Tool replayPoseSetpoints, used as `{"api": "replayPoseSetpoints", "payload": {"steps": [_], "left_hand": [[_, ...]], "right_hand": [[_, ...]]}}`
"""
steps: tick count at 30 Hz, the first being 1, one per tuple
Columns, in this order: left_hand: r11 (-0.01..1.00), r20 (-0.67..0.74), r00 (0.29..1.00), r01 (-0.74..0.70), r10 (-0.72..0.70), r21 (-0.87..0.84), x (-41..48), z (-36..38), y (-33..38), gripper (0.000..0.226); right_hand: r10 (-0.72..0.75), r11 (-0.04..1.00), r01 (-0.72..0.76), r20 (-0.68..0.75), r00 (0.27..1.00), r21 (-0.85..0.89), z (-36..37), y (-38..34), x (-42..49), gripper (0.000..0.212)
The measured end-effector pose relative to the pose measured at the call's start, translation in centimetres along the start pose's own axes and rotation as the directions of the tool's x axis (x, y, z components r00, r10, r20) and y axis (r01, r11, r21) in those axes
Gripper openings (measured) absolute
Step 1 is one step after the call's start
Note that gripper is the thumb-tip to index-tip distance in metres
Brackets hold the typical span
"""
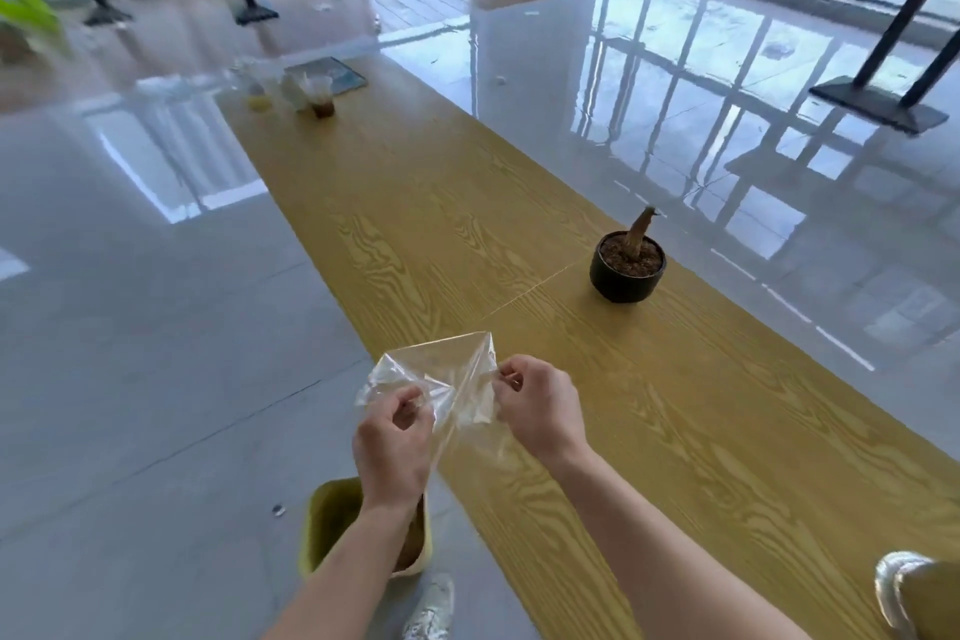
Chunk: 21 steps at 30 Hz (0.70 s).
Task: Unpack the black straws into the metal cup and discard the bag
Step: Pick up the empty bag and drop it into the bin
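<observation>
Head view: clear bag pinched between both hands' fingers

The counter runs lengthwise away from the person, with floor on both sides. Both hands are raised over its near left edge, the left hand just left of the right hand, and the bag is stretched between them. Below the left forearm, on the floor beside the counter, stands a bin. A potted plant sits on the counter ahead and to the right of the hands. At the far end of the counter stand several cups with a flat mat just behind them. A metal object lies at the near right corner
</observation>
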<state>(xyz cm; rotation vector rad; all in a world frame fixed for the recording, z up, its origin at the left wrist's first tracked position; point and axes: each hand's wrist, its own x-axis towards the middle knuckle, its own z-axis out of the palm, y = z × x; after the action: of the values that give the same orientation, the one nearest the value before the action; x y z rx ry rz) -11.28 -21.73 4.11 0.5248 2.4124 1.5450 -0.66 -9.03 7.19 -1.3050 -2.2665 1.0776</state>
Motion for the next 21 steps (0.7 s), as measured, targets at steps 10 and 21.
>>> {"api": "replayPoseSetpoints", "payload": {"steps": [10, 21], "left_hand": [[0.994, -0.164, 0.982, 0.106, -0.099, 0.034, 1.3, -9.6, -5.8, 0.014], [0.924, 0.023, 0.968, 0.233, -0.251, 0.302, 6.3, -15.1, -21.8, 0.029]], "right_hand": [[-0.188, 0.973, 0.208, 0.183, 0.965, -0.099, 9.7, -7.0, -1.5, 0.013], [-0.233, 0.88, 0.32, 0.268, 0.935, -0.35, 27.0, -5.7, -2.8, 0.021]]}}
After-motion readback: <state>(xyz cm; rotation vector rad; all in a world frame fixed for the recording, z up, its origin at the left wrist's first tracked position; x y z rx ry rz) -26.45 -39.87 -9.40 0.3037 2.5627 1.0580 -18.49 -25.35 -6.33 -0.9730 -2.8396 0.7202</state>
